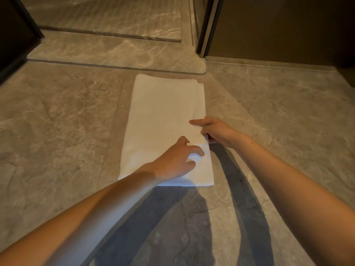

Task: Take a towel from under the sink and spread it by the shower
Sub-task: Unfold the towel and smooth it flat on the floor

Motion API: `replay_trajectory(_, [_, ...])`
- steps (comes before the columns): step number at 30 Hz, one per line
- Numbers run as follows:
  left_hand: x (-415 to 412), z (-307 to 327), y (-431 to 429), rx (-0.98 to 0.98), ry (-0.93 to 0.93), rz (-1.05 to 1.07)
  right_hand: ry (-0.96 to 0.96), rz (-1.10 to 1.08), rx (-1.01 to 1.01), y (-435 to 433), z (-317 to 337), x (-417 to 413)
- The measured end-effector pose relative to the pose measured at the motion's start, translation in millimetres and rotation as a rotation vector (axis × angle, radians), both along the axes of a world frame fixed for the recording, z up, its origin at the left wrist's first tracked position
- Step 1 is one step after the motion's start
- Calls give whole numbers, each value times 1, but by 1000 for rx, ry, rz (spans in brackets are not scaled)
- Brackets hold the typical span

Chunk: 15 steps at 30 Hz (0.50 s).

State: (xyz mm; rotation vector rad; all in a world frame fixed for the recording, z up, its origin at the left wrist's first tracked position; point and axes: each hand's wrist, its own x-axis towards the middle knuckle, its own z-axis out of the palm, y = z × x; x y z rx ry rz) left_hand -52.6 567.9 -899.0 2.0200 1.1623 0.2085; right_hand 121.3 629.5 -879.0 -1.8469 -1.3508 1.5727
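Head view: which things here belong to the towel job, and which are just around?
Job: folded white towel on the floor; left hand gripping its top layer; right hand pinching its right edge.
Just around: stone floor; raised step beyond the towel; dark metal frame; brown wall panel.

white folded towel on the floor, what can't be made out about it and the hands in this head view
1. Head view, white folded towel: the number of layers. The stacked right edges are too blurred, and the underside lies against the grey stone floor.
2. Right hand: some fingertips are hidden by the towel edge it pinches.
3. Left hand: the cloth beneath it is covered by the hand itself.
4. Sink: outside the frame.
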Motion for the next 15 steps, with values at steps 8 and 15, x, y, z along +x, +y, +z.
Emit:
replay_trajectory(8, [-22, 12, 4, -200, -290, 132, 83, 45, 33, 1, 1, 0])
replay_trajectory(15, [-50, 30, -6, -300, -500, 241, 266, -156, -32, 23, 4, -21])
